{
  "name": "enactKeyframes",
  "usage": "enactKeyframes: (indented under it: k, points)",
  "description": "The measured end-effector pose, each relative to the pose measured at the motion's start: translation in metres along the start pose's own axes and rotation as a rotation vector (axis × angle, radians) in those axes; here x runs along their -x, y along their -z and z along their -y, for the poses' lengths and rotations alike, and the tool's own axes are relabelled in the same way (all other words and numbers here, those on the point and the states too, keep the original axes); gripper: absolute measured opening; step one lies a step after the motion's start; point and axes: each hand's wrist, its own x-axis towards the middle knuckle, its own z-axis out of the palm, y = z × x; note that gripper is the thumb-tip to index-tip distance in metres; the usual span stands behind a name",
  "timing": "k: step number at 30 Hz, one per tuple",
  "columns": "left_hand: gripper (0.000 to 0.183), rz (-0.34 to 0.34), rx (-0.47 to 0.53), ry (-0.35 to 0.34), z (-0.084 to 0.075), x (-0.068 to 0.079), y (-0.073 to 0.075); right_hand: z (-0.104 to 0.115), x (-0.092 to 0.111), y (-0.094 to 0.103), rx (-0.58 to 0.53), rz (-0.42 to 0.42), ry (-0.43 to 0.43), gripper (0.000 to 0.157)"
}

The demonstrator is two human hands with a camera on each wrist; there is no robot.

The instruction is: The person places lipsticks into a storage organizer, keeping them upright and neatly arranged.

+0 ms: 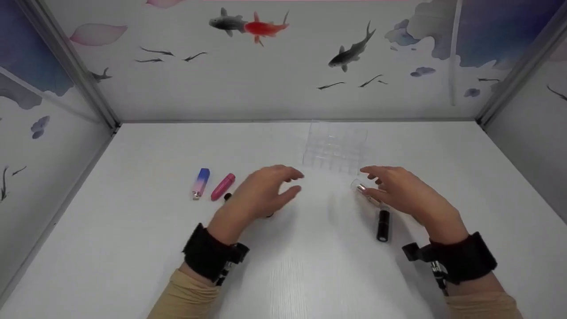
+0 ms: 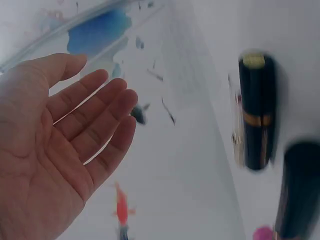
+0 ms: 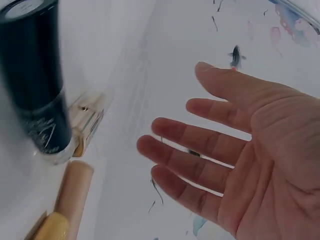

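Observation:
My left hand [image 1: 261, 190] is held above the table with its fingers loosely extended and nothing in it. Black tubes lie partly hidden beneath it; in the left wrist view one black lipstick tube [image 2: 257, 112] has a gold band, and another dark tube [image 2: 300, 190] is blurred. My right hand [image 1: 398, 190], also holding nothing, hovers with spread fingers over a clear-capped lipstick tube [image 1: 361, 188] and near a black tube [image 1: 383, 225]. The right wrist view adds a beige tube [image 3: 75, 192] and a gold-ended tube [image 3: 52, 227], both hidden under the hand in the head view.
A clear divided organizer [image 1: 335, 148] stands at the back of the white table, beyond and between the hands. To the left lie a blue-and-pink tube [image 1: 201, 183] and a bright pink tube [image 1: 223, 186]. Printed panels [image 1: 283, 88] enclose the back and sides.

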Motion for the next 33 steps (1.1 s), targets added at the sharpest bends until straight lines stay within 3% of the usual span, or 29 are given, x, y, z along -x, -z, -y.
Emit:
enactKeyframes:
  k: [2, 5, 12, 20, 26, 33]
  points:
    - [0.029, 0.055, -0.008, -0.053, -0.015, -0.015, -0.017, 0.005, -0.006, -0.001, 0.017, 0.054, -0.033, 0.052]
    - [0.029, 0.095, -0.049, -0.06, -0.031, -0.036, -0.037, 0.013, -0.013, -0.002, 0.052, 0.12, -0.095, 0.056]
    - [0.031, 0.064, -0.116, 0.004, -0.054, -0.065, -0.062, 0.013, -0.023, -0.005, 0.101, 0.137, -0.133, 0.053]
    - [0.037, 0.098, -0.166, 0.065, -0.062, -0.082, -0.084, 0.005, -0.028, -0.013, 0.115, 0.13, -0.134, 0.039]
    - [0.043, 0.146, -0.175, 0.05, -0.066, -0.089, -0.095, 0.003, -0.035, -0.02, 0.141, 0.161, -0.183, 0.009]
    - [0.048, 0.236, -0.097, 0.01, -0.063, -0.089, -0.103, -0.003, -0.039, -0.03, 0.24, 0.115, -0.101, 0.01]
